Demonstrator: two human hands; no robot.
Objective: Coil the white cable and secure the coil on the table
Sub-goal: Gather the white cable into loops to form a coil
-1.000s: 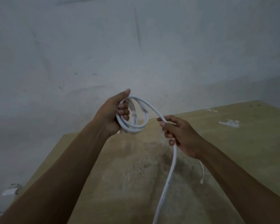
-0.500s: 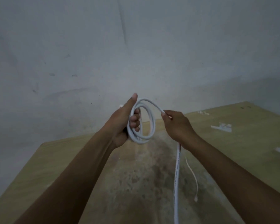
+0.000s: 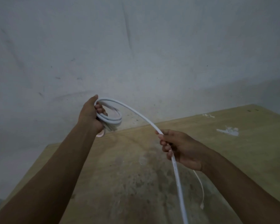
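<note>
a person's left hand (image 3: 90,114) is closed around a small coil of round white plastic cable (image 3: 111,118), several loops gathered in the fist and held up in the air above the far edge of a worn, stained wooden table (image 3: 233,151). the right hand (image 3: 181,147), nearer the camera and lower, has its fingers curled loosely around the free run of the same cable, which arcs from the coil down through that hand and off the bottom of the view. a thin white cord with a small end piece (image 3: 201,191) hangs below the right wrist; what it belongs to cannot be told. the step in hand appears to be laying the next loop. done well, the right hand would likely let the cable slide, match the new turn to the existing loops, and ease out twist so it lies flat, while the left fist stays firm enough that no loop springs free.
</note>
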